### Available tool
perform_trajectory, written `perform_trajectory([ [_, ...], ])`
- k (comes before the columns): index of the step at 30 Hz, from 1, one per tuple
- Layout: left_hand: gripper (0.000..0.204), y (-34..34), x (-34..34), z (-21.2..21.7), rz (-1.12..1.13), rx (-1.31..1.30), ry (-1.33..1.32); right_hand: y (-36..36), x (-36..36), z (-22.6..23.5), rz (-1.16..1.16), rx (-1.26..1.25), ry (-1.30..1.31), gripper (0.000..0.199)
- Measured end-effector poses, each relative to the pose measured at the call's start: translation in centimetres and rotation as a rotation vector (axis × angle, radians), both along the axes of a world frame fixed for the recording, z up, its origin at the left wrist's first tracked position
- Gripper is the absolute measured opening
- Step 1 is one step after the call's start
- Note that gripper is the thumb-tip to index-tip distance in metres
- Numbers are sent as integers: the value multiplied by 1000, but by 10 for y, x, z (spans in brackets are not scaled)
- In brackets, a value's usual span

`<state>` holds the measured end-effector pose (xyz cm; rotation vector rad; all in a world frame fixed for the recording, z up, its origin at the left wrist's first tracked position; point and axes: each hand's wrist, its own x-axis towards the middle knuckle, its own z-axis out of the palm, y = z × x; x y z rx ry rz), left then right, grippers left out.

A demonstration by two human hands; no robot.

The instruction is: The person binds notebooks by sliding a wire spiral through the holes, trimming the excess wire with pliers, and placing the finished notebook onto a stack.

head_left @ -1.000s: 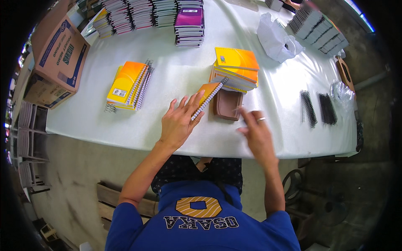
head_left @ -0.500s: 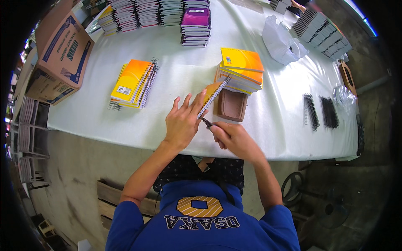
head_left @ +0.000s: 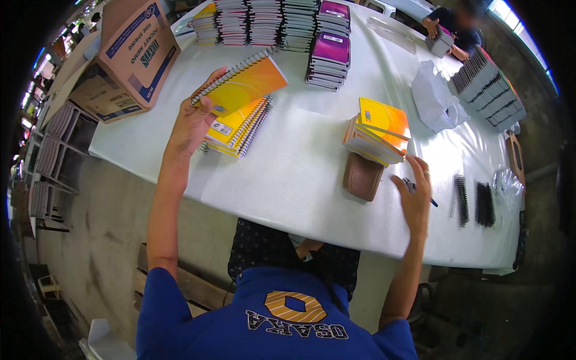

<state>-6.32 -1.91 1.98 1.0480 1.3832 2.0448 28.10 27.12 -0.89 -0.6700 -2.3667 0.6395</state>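
Note:
My left hand grips a yellow-orange spiral notebook by its lower left end, tilted above a small pile of similar spiral notebooks. Its wire coil runs along the upper edge. On the right, my right hand is open, with thumb and fingers apart. The pliers lie on the table beside and partly behind that hand. Just left of it, a stack of yellow-orange notebooks stands against a brown block.
An open cardboard box stands at the left of the white-covered table. Notebook stacks line the back. Further right are a white plastic bag, a tall notebook stack, black coils and another person holding notebooks.
My left hand has carried the spiral notebook leftward over the bound pile. My right hand has moved right and let go of the pliers. The view has shifted, bringing the other person into sight.

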Motion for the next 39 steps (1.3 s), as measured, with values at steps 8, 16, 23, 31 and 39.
perform_trajectory([
  [8,72,20,-19,-17,-338,151,-110,-117,-207,50,766,-1086,419,54],
  [16,68,-17,-87,-32,63,-280,-208,-148,-256,-9,723,554,128,49],
  [23,66,-13,-76,-48,-137,-497,-253,-130,-221,-18,232,-610,-76,44],
  [31,59,-5,-70,-59,-46,-601,-64,-148,-234,-27,411,-489,28,57],
  [39,61,-5,-11,-5,493,-387,471,133,-82,-30,-535,316,-65,45],
])
